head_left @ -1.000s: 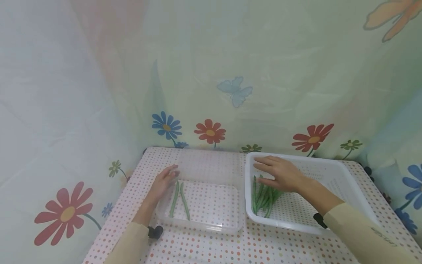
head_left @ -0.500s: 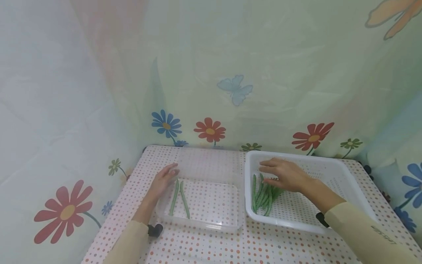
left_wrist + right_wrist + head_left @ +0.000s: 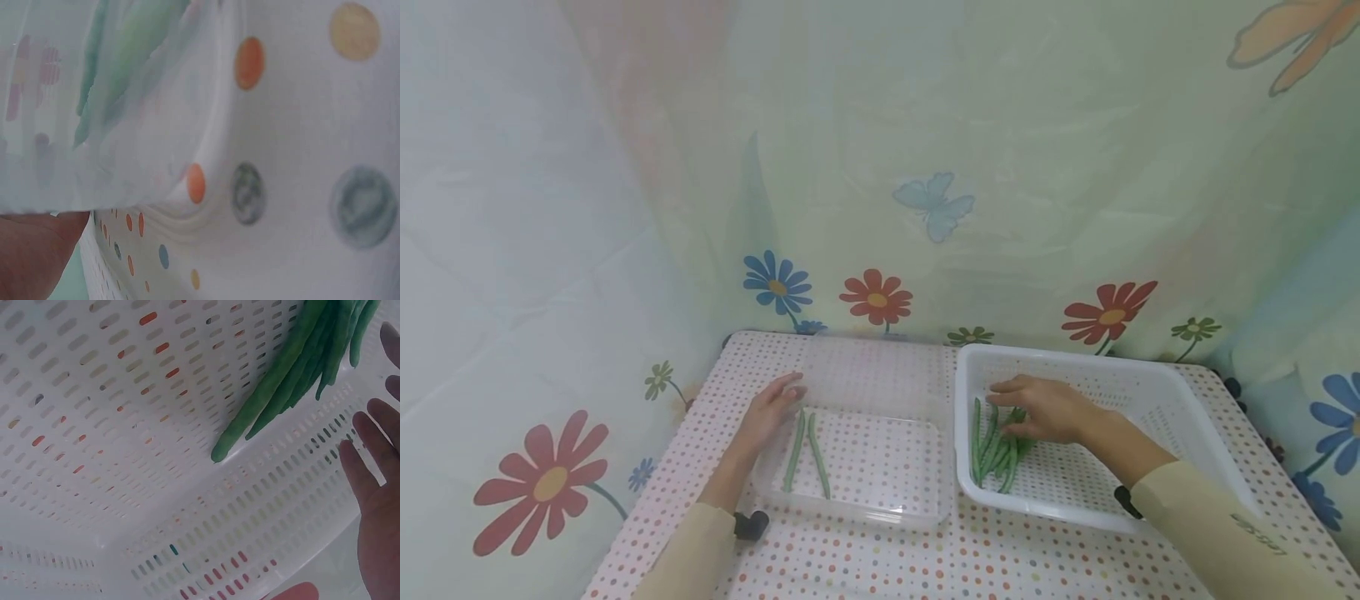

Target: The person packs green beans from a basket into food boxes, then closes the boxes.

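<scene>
A clear plastic box (image 3: 887, 518) with its lid part (image 3: 880, 375) laid back behind it holds two green beans (image 3: 818, 457) lying lengthwise near its left side. My left hand (image 3: 769, 410) rests at the box's left edge, fingers stretched forward. Part of that hand (image 3: 40, 256) shows below the box wall in the left wrist view. To the right, a white perforated basket (image 3: 1120, 492) holds a bunch of green beans (image 3: 996, 454) along its left end. My right hand (image 3: 1041, 408) reaches over the bunch, thumb and fingers apart; in the right wrist view its fingers (image 3: 369, 434) are extended, with nothing between them.
A table with a dotted cover (image 3: 865, 567) bears both containers side by side. Behind it hangs a sheet printed with flowers and butterflies (image 3: 935, 207). The basket's raised rim (image 3: 962, 433) stands close to the box's right side.
My right hand shifts slightly right, then dips lower toward the beans, its thumb and fingers bending downward. My left hand and the two beans in the box stay put.
</scene>
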A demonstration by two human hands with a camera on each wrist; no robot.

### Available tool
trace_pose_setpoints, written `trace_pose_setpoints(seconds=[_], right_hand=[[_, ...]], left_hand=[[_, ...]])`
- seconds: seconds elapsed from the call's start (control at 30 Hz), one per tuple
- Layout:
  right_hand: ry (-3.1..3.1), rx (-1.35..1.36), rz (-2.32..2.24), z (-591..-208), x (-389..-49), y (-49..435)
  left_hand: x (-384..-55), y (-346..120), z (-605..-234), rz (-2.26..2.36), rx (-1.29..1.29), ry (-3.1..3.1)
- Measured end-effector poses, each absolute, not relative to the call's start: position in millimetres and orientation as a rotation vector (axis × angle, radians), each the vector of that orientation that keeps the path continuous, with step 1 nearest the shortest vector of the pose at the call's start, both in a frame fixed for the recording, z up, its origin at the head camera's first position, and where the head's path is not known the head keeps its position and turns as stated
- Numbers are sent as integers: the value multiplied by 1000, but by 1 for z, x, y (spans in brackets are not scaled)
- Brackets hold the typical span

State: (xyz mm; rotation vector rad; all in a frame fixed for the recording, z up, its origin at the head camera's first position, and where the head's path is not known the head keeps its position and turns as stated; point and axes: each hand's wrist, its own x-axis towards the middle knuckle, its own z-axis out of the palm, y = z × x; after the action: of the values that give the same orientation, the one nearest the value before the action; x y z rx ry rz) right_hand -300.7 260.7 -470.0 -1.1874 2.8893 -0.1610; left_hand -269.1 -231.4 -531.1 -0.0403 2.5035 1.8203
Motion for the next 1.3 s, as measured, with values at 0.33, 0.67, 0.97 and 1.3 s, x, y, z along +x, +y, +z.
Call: trace_pose_setpoints(seconds=[0.33,0.67,0.97,1.3], right_hand=[[2836,-1100,-142,-473,-300,262],[2789,-1099,-144,-477,-301,261],[2750,-1060,-161,-477,-302,259],[2732,-1046,-160,-479,-302,259]], left_hand=[[-271,-232,-530,1820,-56,2473],[-268,-233,-530,1822,-39,2475],[-267,-232,-528,1844,-20,2467],[-264,-227,-515,1826,-80,2435]])
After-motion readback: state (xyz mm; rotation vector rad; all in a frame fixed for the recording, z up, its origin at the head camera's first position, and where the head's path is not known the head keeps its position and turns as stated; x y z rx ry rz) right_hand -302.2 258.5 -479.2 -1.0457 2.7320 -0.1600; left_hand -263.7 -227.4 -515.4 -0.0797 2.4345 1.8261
